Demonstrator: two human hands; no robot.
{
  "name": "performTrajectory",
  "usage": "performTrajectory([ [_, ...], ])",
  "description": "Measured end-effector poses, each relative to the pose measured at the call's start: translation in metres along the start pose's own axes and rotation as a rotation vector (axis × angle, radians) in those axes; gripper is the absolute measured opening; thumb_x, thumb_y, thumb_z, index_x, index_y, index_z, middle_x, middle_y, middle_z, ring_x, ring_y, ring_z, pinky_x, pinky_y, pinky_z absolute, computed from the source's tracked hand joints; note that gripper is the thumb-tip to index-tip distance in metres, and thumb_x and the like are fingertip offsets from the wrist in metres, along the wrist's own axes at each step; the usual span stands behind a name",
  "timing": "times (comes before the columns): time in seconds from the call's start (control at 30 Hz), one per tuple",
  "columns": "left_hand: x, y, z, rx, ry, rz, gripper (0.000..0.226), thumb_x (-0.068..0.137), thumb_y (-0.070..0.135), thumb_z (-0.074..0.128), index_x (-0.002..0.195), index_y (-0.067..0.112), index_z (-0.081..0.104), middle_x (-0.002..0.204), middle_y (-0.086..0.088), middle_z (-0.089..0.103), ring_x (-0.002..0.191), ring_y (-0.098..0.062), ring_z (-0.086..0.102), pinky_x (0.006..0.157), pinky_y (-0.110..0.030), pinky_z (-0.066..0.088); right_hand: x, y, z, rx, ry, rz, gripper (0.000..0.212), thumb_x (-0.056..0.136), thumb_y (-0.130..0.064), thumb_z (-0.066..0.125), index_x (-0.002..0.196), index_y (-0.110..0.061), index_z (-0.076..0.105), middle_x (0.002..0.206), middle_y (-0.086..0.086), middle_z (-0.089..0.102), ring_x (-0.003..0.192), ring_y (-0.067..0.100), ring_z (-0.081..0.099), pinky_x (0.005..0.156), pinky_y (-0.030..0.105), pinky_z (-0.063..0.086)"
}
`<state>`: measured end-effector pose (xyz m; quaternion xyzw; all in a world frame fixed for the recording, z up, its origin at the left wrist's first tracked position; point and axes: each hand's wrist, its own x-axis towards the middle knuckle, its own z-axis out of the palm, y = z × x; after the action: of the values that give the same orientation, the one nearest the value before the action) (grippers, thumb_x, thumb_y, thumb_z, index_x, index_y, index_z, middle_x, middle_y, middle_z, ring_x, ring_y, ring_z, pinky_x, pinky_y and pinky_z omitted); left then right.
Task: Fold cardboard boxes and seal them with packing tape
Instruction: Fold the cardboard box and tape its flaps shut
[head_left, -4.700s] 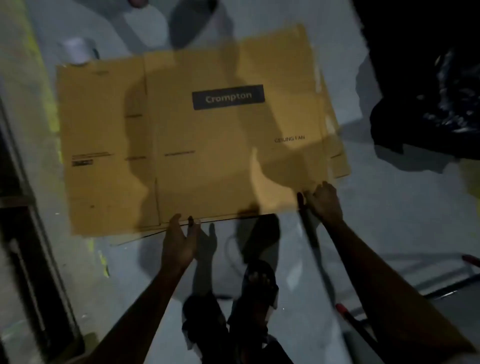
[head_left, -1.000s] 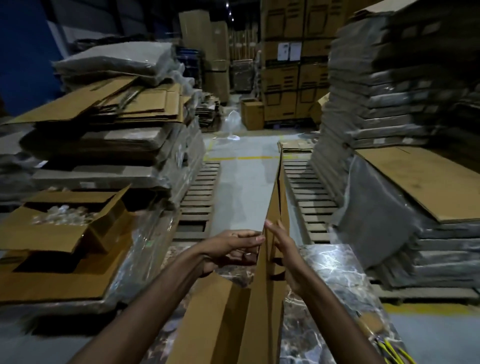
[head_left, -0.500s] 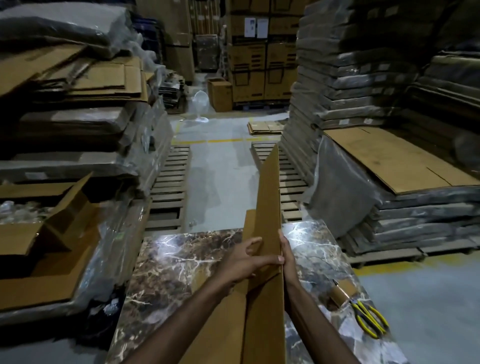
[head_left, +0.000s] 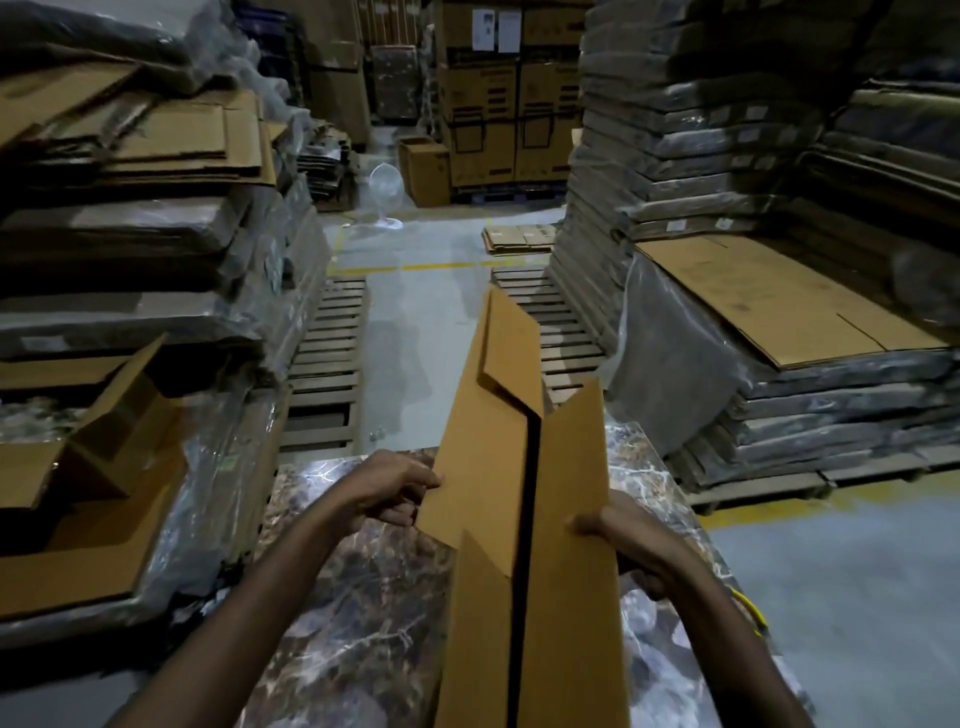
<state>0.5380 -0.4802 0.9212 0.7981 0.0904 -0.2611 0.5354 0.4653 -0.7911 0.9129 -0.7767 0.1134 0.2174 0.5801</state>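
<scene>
A long brown cardboard box (head_left: 493, 467) stands on edge above a marble-patterned table (head_left: 363, 597), its two sides parted with a dark gap running down the middle. My left hand (head_left: 395, 488) grips the left panel's edge. My right hand (head_left: 623, 530) holds the right panel from outside, thumb on its face. The box's flaps stick up at the far end. The tape roll is hidden; only a bit of yellow scissors handle (head_left: 750, 613) shows past my right forearm.
Wrapped stacks of flat cardboard rise at the left (head_left: 130, 234) and right (head_left: 779, 338). An open box (head_left: 78, 431) sits at the left. Wooden pallets (head_left: 327, 364) flank a grey floor aisle (head_left: 415, 312) ahead, with stacked cartons (head_left: 493, 104) at the back.
The flattened box, pressed between both hands half a second ago, has spread apart into two panels with a gap. My hands have moved outward to its left and right sides.
</scene>
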Motion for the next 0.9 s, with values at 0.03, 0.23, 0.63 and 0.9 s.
performTrajectory([
  [0.03, 0.003, -0.001, 0.001, 0.044, -0.039, -0.023, 0.025, 0.089, 0.027, 0.079, 0.098, 0.004, 0.076, 0.080, -0.010, 0.075, 0.054, -0.020, 0.059, 0.052, -0.028, 0.054, -0.004, -0.002, 0.003, -0.059, -0.016, 0.015, 0.033, 0.088, -0.027, 0.069, 0.120, -0.027, 0.059, 0.111, 0.006, 0.074, 0.100, 0.026, 0.073, 0.081, 0.044, 0.062],
  [0.23, 0.019, 0.024, 0.074, 0.394, 0.035, 0.143, 0.016, 0.086, 0.026, 0.072, 0.098, 0.016, 0.071, 0.087, -0.004, 0.072, 0.061, -0.014, 0.064, 0.050, -0.025, 0.050, -0.022, -0.014, 0.033, -0.067, 0.013, -0.052, 0.022, 0.090, -0.008, 0.066, 0.099, -0.027, 0.063, 0.091, -0.001, 0.073, 0.076, 0.012, 0.073, 0.059, 0.023, 0.056],
  [0.63, 0.008, 0.076, 0.013, 0.482, 0.150, 0.179, 0.025, 0.089, 0.023, 0.080, 0.105, 0.009, 0.066, 0.103, -0.009, 0.071, 0.084, -0.022, 0.066, 0.071, -0.031, 0.053, -0.021, -0.003, -0.018, 0.055, 0.256, -0.088, 0.040, 0.078, 0.001, 0.076, 0.113, -0.015, 0.069, 0.103, 0.006, 0.079, 0.095, 0.028, 0.076, 0.088, 0.056, 0.061],
  [0.9, -0.091, 0.101, -0.100, 0.611, 0.274, 0.222, 0.012, 0.088, 0.013, 0.080, 0.093, 0.012, 0.070, 0.073, -0.001, 0.071, 0.056, -0.012, 0.063, 0.051, -0.023, 0.042, -0.012, -0.096, -0.099, -0.226, 0.351, -0.136, 0.037, 0.081, -0.008, 0.080, 0.113, -0.014, 0.065, 0.107, 0.011, 0.073, 0.099, 0.034, 0.071, 0.085, 0.052, 0.061],
])
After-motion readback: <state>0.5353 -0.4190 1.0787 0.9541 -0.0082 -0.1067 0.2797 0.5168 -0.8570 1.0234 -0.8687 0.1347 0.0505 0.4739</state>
